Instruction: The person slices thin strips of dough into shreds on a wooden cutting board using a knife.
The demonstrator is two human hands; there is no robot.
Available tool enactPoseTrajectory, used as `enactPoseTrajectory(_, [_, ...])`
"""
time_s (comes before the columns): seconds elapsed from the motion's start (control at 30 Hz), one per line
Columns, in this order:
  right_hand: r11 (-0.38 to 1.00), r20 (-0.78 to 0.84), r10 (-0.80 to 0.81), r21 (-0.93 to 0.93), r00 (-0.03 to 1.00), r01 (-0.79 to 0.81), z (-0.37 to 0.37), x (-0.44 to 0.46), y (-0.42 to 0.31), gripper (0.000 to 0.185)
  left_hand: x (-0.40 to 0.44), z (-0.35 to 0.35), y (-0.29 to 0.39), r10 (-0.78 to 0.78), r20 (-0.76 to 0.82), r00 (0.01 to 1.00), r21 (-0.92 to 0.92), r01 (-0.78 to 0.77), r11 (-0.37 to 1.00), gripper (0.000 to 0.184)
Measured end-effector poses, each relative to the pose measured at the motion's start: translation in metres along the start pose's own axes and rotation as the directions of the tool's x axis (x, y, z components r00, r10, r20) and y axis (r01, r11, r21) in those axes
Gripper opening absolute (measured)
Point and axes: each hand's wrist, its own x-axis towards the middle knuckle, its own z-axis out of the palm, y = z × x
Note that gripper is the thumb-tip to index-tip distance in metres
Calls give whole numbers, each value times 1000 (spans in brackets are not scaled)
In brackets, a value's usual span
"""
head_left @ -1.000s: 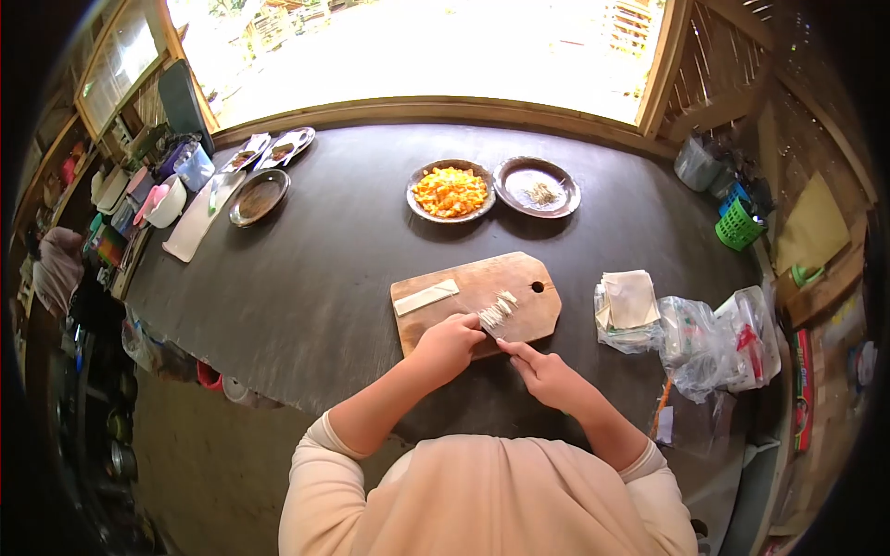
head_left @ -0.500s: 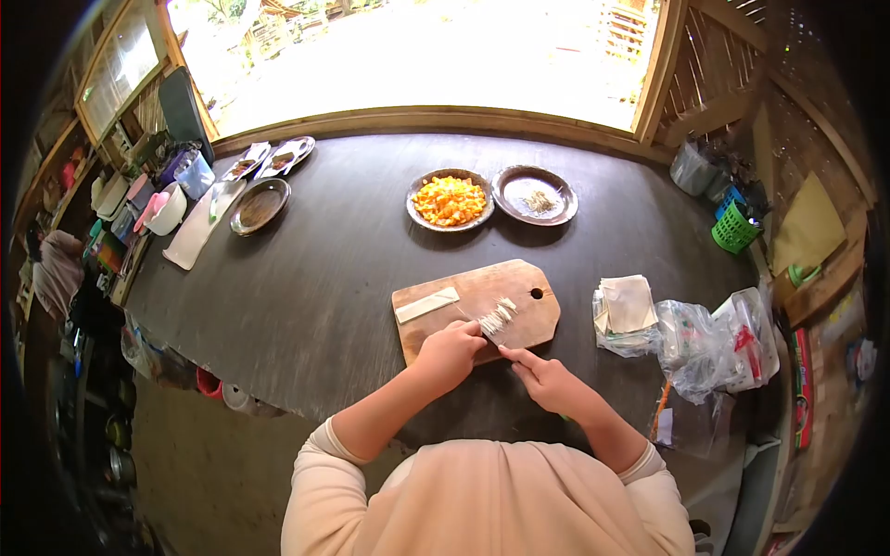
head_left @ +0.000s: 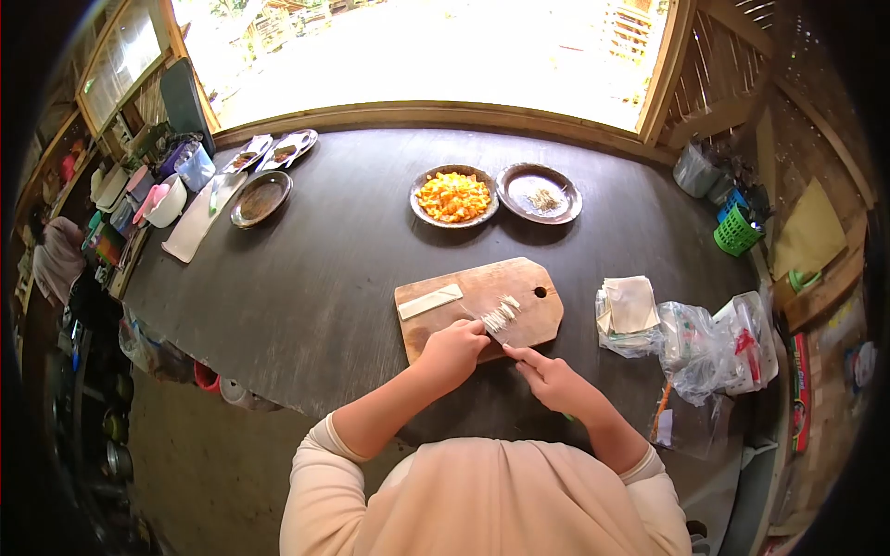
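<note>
A wooden cutting board (head_left: 538, 320) with a hole at its right end lies in front of me. On it rest a pale flat strip (head_left: 432, 302) at the left and a row of thin pale cut pieces (head_left: 502, 313) near the middle. My left hand (head_left: 454, 352) is closed at the near side of these pieces, its fingertips pressing the uncut pale strip, mostly hidden beneath them. My right hand (head_left: 559, 384) is closed round the handle of a knife (head_left: 498, 338). Its blade lies against the pieces, close to my left fingertips.
Beyond the board stand a plate of orange diced pieces (head_left: 453, 196) and a plate with thin shreds (head_left: 541, 198). Pale square sheets (head_left: 631, 304) and plastic bags (head_left: 697, 350) lie right. Another plate (head_left: 260, 198) sits left, near a white bowl (head_left: 168, 203). Another person (head_left: 57, 259) is far left.
The whole view has shifted slightly. Both hands, the knife and the cut pieces keep almost the same places on the board.
</note>
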Motion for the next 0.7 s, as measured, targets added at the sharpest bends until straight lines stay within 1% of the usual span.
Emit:
enactPoseTrajectory(0.03, [1000,4,-4,-3,1000,4,-3,-2,-5,36,0,0,-1,-4,-5,1000,1,4,1000,22])
enactPoseTrajectory(0.1, [993,43,121,2,992,-122,-9,-5,-14,35,0,1,-2,6,6,1000,27,-6,1000,17])
enactPoseTrajectory(0.13, [993,47,120,0,992,-120,-9,-5,-13,35,-1,2,-2,1,4,1000,27,-1,1000,17])
enactPoseTrajectory(0.2, [998,21,66,3,998,-66,-6,-4,-5,35,-1,3,-3,24,-26,999,8,-23,1000,18])
enactPoseTrajectory(0.23, [998,21,70,5,997,-70,0,-1,2,35,-1,3,-3,24,-22,999,7,-24,1000,18])
enactPoseTrajectory(0.3, [982,-100,-182,-64,978,176,13,5,18,37,0,1,-2,-23,1,1000,-40,23,999,22])
enactPoseTrajectory(0.33, [983,-104,-178,-63,979,172,12,3,14,37,0,1,-1,-19,5,1000,-41,19,999,22])
enactPoseTrajectory(0.4, [998,-23,-54,-13,998,54,4,1,1,37,1,-2,-1,-14,7,1000,-31,14,999,23])
enactPoseTrajectory(0.43, [998,-21,-57,-15,998,57,-1,-2,-7,37,0,-1,-2,-16,3,1000,-30,16,999,23])
enactPoseTrajectory(0.5, [989,61,148,0,987,-148,-10,-6,-19,35,0,3,-5,-2,12,1000,9,2,1000,17])
enactPoseTrajectory(0.53, [990,66,144,-4,987,-144,-11,-5,-18,35,0,2,-5,-9,7,1000,9,9,1000,17])
enactPoseTrajectory(0.6, [996,43,83,-28,996,-82,-9,-7,-12,35,-1,2,-3,3,-22,1000,-11,-3,1000,15])
enactPoseTrajectory(0.63, [996,45,86,-23,995,-85,-4,-5,-6,35,-1,3,-4,1,-16,1000,-12,-1,1000,15])
enactPoseTrajectory(0.7, [991,-73,-133,-42,988,130,8,-1,10,36,0,5,-4,-10,-26,1000,-21,10,1000,14])
